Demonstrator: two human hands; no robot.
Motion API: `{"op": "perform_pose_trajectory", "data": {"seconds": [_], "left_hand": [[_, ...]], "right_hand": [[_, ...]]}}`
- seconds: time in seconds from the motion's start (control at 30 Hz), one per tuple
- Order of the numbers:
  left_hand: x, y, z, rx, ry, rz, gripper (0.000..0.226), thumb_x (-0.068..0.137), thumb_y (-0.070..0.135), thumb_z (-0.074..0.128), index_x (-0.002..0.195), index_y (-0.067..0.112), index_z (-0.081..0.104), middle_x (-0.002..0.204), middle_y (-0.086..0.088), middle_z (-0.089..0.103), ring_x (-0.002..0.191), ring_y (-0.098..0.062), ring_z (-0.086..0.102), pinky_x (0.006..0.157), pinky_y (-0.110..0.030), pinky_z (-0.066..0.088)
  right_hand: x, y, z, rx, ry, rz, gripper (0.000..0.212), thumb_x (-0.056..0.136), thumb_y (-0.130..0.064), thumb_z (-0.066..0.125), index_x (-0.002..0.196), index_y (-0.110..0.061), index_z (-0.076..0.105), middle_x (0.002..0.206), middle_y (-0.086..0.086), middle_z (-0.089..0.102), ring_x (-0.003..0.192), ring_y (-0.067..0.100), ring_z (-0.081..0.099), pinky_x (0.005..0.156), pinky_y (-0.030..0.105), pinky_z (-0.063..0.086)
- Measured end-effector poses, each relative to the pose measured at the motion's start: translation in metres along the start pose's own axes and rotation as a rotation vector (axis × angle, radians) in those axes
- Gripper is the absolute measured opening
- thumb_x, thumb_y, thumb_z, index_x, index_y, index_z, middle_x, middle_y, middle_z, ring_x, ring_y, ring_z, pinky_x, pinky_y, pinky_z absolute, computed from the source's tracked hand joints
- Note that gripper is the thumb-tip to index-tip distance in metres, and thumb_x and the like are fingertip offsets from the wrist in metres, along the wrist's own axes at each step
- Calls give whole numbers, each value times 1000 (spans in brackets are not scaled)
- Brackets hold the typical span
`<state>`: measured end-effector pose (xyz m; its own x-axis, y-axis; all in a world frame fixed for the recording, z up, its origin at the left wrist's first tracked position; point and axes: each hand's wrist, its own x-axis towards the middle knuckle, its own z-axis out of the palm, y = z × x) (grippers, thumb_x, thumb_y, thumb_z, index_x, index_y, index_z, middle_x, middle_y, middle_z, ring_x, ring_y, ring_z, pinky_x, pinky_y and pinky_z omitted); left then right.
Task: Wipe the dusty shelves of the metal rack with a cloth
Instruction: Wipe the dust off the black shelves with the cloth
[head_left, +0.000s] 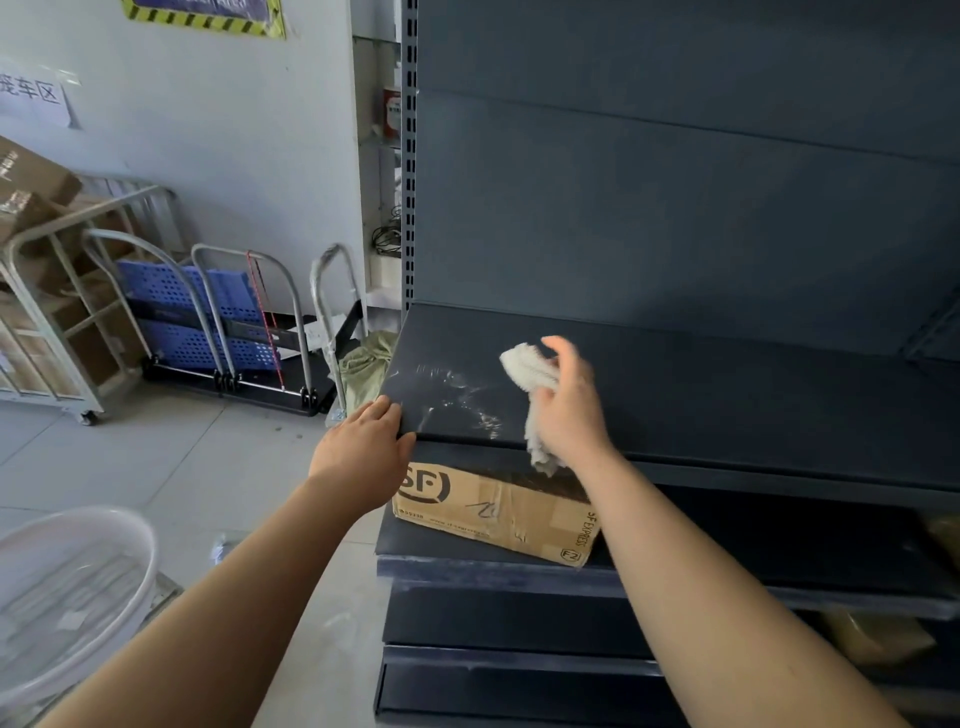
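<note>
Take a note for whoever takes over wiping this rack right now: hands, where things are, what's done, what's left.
Left hand: open, resting on the front left corner of the upper shelf.
Right hand: holds the cloth over that shelf's left part; contact unclear.
Done: wipe streaks show near the left front corner only.
Left: the rest of this shelf, then the lower shelves; a box sits on the next one down.
</note>
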<state>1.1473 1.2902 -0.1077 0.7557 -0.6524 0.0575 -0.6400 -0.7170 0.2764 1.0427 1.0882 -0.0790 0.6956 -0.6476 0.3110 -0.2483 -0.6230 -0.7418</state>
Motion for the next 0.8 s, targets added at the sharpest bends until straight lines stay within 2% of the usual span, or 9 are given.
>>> {"op": "perform_pose_trajectory", "data": {"seconds": [0.07, 0.17, 0.3, 0.47, 0.6, 0.7, 0.8], "left_hand": [[-1, 2, 0, -6, 11, -2, 32, 97, 38, 35, 117, 17, 50, 126, 2, 50, 125, -20, 45, 99, -40, 45], [-2, 4, 3, -16, 33, -16, 28, 97, 36, 37, 115, 18, 49, 125, 2, 50, 124, -19, 45, 99, -39, 45], [-2, 7, 5, -36, 48, -55, 25, 97, 36, 38, 110, 19, 49, 124, 3, 50, 125, -19, 45, 99, -39, 45], [-6, 17, 3, -87, 60, -128, 38, 98, 35, 38, 132, 19, 45, 145, 4, 41, 137, -17, 35, 107, -36, 39], [-11, 31, -2, -134, 83, -226, 34, 99, 32, 39, 127, 18, 51, 141, 4, 44, 130, -16, 41, 101, -34, 42], [-18, 43, -4, -165, 112, -321, 35, 99, 30, 40, 128, 15, 51, 141, 3, 45, 123, -17, 48, 94, -32, 43], [-24, 54, -3, -158, 162, -374, 37, 99, 30, 41, 133, 16, 49, 146, 4, 42, 127, -16, 46, 97, -31, 43]], "right_hand": [[2, 21, -16, -113, -17, 74, 47, 90, -10, 43, 134, -27, 40, 138, 7, 34, 110, 29, 54, 86, 28, 40], [5, 44, -12, -356, -185, 70, 46, 94, -28, 41, 140, -22, 38, 145, 8, 34, 122, 30, 46, 98, 36, 40], [22, 40, 10, -454, -240, -54, 52, 94, -30, 39, 144, -19, 31, 147, 12, 34, 130, 30, 36, 107, 39, 33], [42, 14, 44, -419, -422, -195, 52, 95, -23, 37, 146, -19, 27, 151, 11, 27, 134, 29, 33, 110, 38, 30], [55, -8, 68, -328, -561, -338, 53, 95, -14, 35, 147, -23, 29, 153, 4, 27, 135, 25, 36, 108, 34, 33], [66, -23, 83, -243, -688, -407, 54, 93, -9, 34, 143, -29, 37, 151, 0, 32, 134, 22, 39, 108, 33, 33], [76, -37, 92, -74, -821, -446, 57, 87, -1, 38, 134, -31, 50, 144, 0, 45, 131, 20, 44, 108, 29, 34]]}}
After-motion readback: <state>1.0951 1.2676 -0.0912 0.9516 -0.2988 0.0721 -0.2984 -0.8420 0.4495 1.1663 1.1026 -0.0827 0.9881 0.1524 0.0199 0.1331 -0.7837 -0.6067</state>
